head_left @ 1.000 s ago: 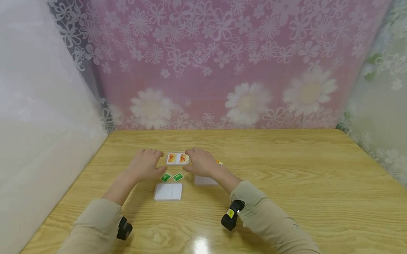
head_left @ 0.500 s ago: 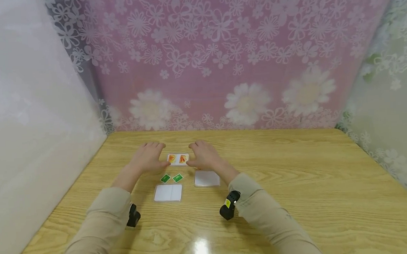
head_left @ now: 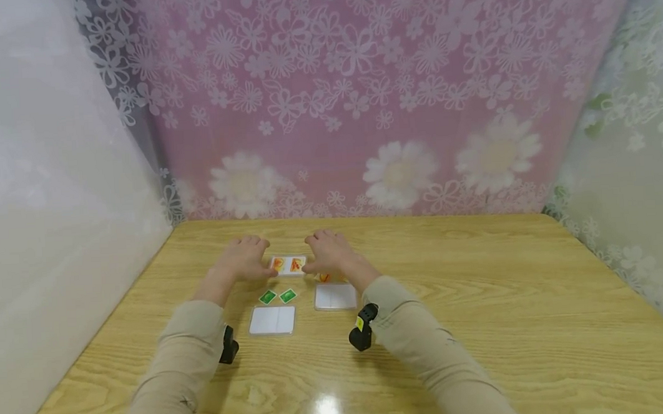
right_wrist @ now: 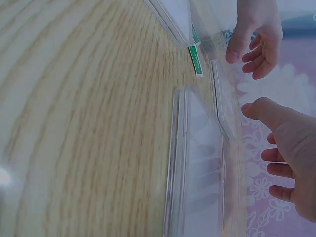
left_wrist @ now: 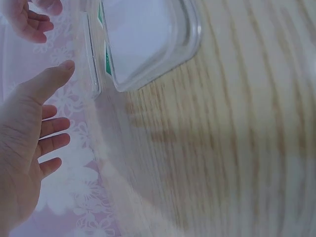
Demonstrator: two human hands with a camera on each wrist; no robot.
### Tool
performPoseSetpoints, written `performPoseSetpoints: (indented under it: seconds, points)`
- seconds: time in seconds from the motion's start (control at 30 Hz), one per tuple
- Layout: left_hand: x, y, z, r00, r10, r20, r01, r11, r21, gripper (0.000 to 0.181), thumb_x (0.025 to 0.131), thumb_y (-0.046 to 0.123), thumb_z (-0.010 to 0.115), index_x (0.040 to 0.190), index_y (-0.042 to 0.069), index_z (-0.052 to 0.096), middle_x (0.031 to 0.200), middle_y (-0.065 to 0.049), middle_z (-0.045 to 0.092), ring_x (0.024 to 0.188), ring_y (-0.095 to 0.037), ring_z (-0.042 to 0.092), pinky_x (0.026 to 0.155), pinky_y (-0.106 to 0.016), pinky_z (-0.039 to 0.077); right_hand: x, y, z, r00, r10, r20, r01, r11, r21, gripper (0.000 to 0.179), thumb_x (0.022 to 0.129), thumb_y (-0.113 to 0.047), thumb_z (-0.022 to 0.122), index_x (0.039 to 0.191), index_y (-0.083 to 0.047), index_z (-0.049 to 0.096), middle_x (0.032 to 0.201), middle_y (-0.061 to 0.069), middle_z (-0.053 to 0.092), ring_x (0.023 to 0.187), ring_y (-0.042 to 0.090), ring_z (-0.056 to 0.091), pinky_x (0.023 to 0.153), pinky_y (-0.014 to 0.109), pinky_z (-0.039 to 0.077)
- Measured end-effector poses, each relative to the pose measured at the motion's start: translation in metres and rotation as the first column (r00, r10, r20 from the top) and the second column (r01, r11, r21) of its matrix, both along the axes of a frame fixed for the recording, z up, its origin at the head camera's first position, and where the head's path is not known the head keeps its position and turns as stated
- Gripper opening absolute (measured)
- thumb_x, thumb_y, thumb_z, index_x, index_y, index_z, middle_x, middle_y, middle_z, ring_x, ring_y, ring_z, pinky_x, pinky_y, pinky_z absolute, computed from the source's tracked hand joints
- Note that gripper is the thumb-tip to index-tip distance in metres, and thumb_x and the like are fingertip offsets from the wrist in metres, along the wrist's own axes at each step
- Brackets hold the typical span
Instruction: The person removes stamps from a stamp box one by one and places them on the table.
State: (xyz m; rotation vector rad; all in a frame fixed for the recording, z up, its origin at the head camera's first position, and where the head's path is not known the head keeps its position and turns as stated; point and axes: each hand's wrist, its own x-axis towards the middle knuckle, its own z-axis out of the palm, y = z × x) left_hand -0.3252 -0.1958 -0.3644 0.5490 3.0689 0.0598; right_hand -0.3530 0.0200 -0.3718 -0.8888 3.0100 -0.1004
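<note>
My left hand (head_left: 246,259) is beside the left end of a small clear flat case (head_left: 288,265), which shows two orange pictures on white. At the case's right end is my right hand (head_left: 329,254). Both thumbs point inward near its front corners, and no object lies in either palm. In the left wrist view, the left hand (left_wrist: 29,133) has its fingers loosely bent above the table. The right wrist view shows the right hand (right_wrist: 291,153) likewise relaxed, facing the other hand across the case.
Two small green cards (head_left: 267,296) lie in front of the far case. Nearer stand a clear case with a white inside (head_left: 272,321) and a similar one (head_left: 335,297) to its right. An orange picture (head_left: 324,277) shows partly under the right wrist. Curtains hang around the wooden table (head_left: 482,299).
Both hands have shifted slightly forward around the far case, the left one also a little to the right. The right-hand white case, earlier partly covered by the right arm, now shows.
</note>
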Motion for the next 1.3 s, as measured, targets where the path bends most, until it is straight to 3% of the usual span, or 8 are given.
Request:
performPoseSetpoints:
  seconds: [0.23,0.47,0.77,0.93,1.03,1.3]
  points:
    - [-0.007,0.002,-0.009,0.999,0.011,0.053,-0.01,1.0,-0.003,0.081,0.081,0.053,0.062,0.137,-0.001,0.038,0.139,-0.02,0.04,0.129,-0.039,0.033,0.105,-0.054,0.021,-0.005,-0.011,-0.008,1.0,-0.002,0.031,0.001,0.999,0.034,0.075,0.082,-0.054,0.061,0.141,-0.013,0.039,0.143,0.009,0.036,0.132,0.027,0.029,0.105,0.046,0.026]
    - [-0.004,0.004,-0.019,0.992,0.045,0.116,-0.054,0.996,0.067,0.078,0.082,0.048,0.064,0.137,-0.001,0.039,0.134,-0.019,0.045,0.118,-0.035,0.045,0.098,-0.049,0.035,-0.002,-0.018,-0.016,0.996,0.027,0.08,-0.027,1.0,0.002,0.075,0.082,-0.05,0.063,0.14,-0.009,0.039,0.139,0.011,0.04,0.13,0.027,0.032,0.105,0.044,0.026]
    - [-0.007,0.008,-0.018,0.993,0.04,0.112,-0.046,0.998,0.046,0.074,0.082,0.049,0.063,0.135,0.0,0.043,0.137,-0.018,0.042,0.124,-0.037,0.04,0.101,-0.049,0.032,-0.007,-0.021,-0.021,0.997,0.033,0.076,-0.037,0.998,0.052,0.071,0.083,-0.054,0.06,0.136,-0.009,0.044,0.135,0.009,0.044,0.128,0.026,0.035,0.104,0.042,0.03]
    - [-0.008,0.011,-0.017,0.994,0.034,0.101,-0.038,0.999,0.039,0.057,0.081,0.045,0.065,0.117,0.003,0.055,0.117,-0.012,0.052,0.103,-0.029,0.052,0.09,-0.045,0.041,-0.007,-0.022,-0.02,0.995,0.029,0.094,-0.034,0.998,0.049,0.069,0.084,-0.053,0.06,0.135,-0.01,0.046,0.135,0.007,0.044,0.127,0.024,0.036,0.102,0.042,0.032]
    - [-0.01,0.011,-0.017,0.994,0.035,0.099,-0.039,0.998,0.04,0.046,0.08,0.045,0.067,0.103,0.006,0.058,0.106,-0.007,0.052,0.091,-0.024,0.051,0.084,-0.042,0.043,-0.007,-0.022,-0.019,0.995,0.027,0.096,-0.033,0.998,0.054,0.067,0.084,-0.053,0.06,0.134,-0.01,0.048,0.133,0.007,0.044,0.124,0.023,0.038,0.1,0.041,0.033]
    - [-0.015,0.011,-0.02,0.993,0.05,0.108,-0.054,0.998,0.035,0.045,0.078,0.048,0.067,0.096,0.009,0.057,0.105,-0.007,0.052,0.09,-0.024,0.05,0.083,-0.042,0.043,-0.01,-0.022,-0.02,0.992,0.013,0.127,-0.021,0.998,0.066,0.066,0.083,-0.056,0.059,0.131,-0.011,0.05,0.129,0.008,0.044,0.119,0.023,0.038,0.101,0.04,0.032]
